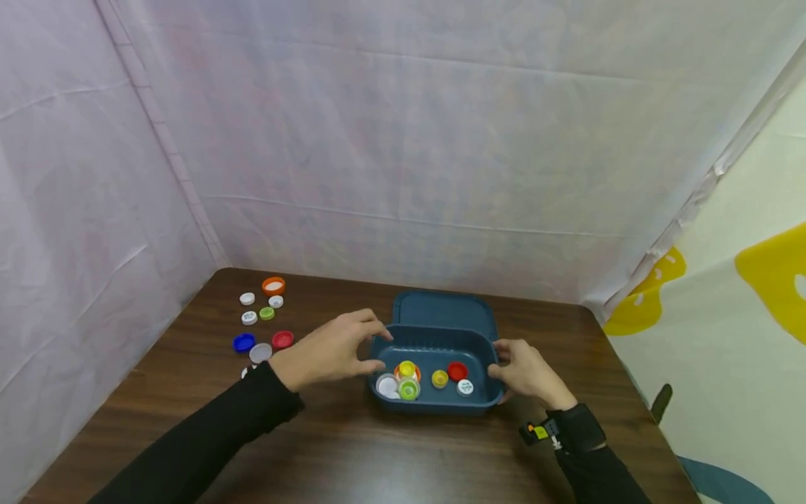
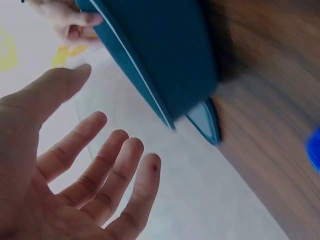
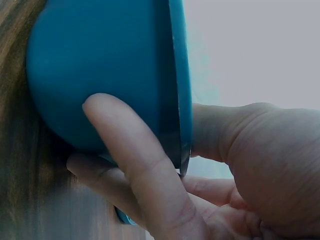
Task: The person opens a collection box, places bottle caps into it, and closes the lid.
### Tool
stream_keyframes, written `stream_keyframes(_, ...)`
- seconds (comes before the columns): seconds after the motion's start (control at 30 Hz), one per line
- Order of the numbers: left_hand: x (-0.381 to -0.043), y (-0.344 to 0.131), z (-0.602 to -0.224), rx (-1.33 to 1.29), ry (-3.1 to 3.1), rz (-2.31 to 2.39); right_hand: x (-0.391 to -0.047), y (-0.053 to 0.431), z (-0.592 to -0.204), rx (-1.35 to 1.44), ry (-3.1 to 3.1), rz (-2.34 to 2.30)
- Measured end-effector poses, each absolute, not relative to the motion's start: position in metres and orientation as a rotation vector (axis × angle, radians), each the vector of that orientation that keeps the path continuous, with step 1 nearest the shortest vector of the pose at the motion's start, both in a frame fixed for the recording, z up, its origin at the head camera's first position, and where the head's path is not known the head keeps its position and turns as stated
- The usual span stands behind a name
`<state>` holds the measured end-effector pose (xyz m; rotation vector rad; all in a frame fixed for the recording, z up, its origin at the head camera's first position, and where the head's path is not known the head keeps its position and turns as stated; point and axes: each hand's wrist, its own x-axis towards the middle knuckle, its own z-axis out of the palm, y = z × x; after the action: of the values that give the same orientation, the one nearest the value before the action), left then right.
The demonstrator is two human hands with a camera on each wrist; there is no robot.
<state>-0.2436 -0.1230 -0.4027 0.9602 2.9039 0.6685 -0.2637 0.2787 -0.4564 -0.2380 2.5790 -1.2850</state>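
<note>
A dark blue-green plastic box (image 1: pixel 434 407) stands on the table with several bottle caps inside: a red cap (image 1: pixel 457 371), a white cap (image 1: pixel 465 387) and a yellow cap (image 1: pixel 439 379) lie apart, others cluster at its left end. My right hand (image 1: pixel 529 371) grips the box's right end, thumb over the rim and fingers against the outer wall, as the right wrist view shows. At the left end, my left hand (image 1: pixel 343 350) hovers beside the rim. Its fingers (image 2: pixel 120 170) are spread and relaxed in the left wrist view, holding nothing.
A matching lid (image 1: pixel 443 311) lies behind the box. On the table's left side are several loose caps, among them an orange cap (image 1: pixel 273 285), a blue cap (image 1: pixel 243 342) and a red cap (image 1: pixel 283 339). White cloth (image 1: pixel 403 140) hangs behind the table (image 1: pixel 378 462).
</note>
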Motion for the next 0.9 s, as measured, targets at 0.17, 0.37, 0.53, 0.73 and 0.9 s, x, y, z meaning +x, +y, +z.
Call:
stream_keyframes(0.17,-0.245,-0.15,-0.403,0.94,2.969,0.668,-0.264,0.279,-0.457,-0.231,2.574,-1.284)
stream_keyframes(0.37,-0.246,-0.176,-0.407,0.852,2.979,0.621,-0.264,0.28,-0.456,-0.235,2.578,-1.264)
stream_keyframes(0.53,-0.248,-0.191,-0.421,0.8,2.927,0.518,-0.264,0.279,-0.455,-0.229,2.586,-1.26)
stream_keyframes(0.73,-0.249,-0.204,-0.436,0.776,2.855,0.423,-0.264,0.277,-0.455,-0.215,2.599,-1.246)
stream_keyframes(0.9,-0.254,-0.209,-0.439,0.804,2.771,0.46,-0.264,0.277,-0.455,-0.228,2.614,-1.241)
